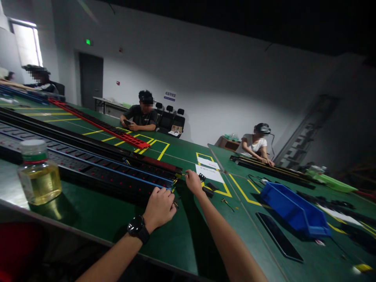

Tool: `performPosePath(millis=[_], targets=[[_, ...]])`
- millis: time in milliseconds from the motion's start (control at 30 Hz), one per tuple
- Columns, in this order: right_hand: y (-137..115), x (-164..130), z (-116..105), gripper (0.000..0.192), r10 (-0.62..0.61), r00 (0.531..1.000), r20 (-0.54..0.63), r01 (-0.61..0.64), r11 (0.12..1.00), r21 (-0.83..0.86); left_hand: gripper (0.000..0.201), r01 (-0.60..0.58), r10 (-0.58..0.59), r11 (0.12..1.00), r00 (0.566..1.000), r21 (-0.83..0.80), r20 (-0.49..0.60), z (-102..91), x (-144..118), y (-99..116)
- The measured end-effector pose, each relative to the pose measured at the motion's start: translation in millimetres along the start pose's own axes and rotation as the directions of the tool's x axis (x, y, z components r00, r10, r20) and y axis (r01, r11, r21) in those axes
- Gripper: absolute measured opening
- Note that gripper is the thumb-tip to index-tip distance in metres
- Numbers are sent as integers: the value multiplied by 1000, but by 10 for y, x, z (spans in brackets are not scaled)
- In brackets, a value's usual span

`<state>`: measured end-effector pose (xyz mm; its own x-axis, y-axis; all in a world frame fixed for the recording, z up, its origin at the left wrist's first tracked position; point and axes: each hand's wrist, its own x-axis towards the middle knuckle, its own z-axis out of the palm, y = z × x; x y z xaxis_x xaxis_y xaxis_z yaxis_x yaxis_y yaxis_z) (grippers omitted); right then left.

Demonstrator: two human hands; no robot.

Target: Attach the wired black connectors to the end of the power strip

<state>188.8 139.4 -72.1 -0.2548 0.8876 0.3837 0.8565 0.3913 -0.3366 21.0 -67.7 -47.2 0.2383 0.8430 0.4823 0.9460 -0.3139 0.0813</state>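
Observation:
A long black panel [117,184] with blue strips and rows of red dots lies across the table in front of me. At its right end my left hand [160,205], with a dark watch on the wrist, has its fingers curled over the near corner. Just past that end, my right hand [193,181] is closed in a pinch beside short yellow wires [175,181]. What sits between those fingertips is too small to make out. Behind the panel runs a black rail with a reddish-brown end section [158,163].
A bottle of yellow liquid [39,172] stands at the left. Right of my hands are small black parts [209,189], paper sheets [210,173], a phone [279,236] and a blue bin [293,207]. A red frame [135,141] lies farther back. Other people sit around the table.

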Motion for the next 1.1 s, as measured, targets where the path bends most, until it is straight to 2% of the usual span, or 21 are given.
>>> performPosePath(millis=[133, 233, 333, 500, 600, 733, 800, 867, 933, 1100], targets=[[-125, -1, -42, 26, 46, 999, 29, -40, 985, -168, 11, 2, -2, 1000, 1000, 9, 2, -4, -3, -3], [-185, 21, -61, 27, 65, 995, 81, -45, 972, -230, 11, 3, -3, 1000, 1000, 9, 5, -9, -6, -3], [-205, 46, -82, 25, 92, 990, 111, -65, 971, -232, 10, 4, -4, 1000, 1000, 6, 4, -12, -9, -2], [-153, 4, -241, 26, 45, 987, 152, -18, 985, -174, 10, 0, 0, 1000, 1000, 5, 1, -19, -13, -2], [-28, -112, -427, 30, 40, 994, 103, -23, 987, -161, 11, -4, 4, 1000, 1000, 9, 3, -22, -15, -2], [298, -344, -684, 34, 82, 995, 49, -71, 978, -196, 11, -2, 2, 1000, 1000, 15, -3, -14, -10, -3], [472, -485, -761, 34, 117, 993, -12, -116, 968, -223, 11, -3, 3, 1000, 1000, 17, -9, -6, -3, -6], [587, -634, -780, 33, 101, 990, -100, -124, 959, -255, 11, -10, 10, 1000, 1000, 27, -16, 2, 5, -12], [604, -771, -747, 31, 45, 991, -127, -79, 957, -279, 13, -23, 24, 999, 999, 44, -23, 11, 12, -22], [300, -923, -594, 31, -112, 993, 22, 114, 960, -257, 15, -38, 42, 995, 998, 88, -41, 34, 26, -52]])
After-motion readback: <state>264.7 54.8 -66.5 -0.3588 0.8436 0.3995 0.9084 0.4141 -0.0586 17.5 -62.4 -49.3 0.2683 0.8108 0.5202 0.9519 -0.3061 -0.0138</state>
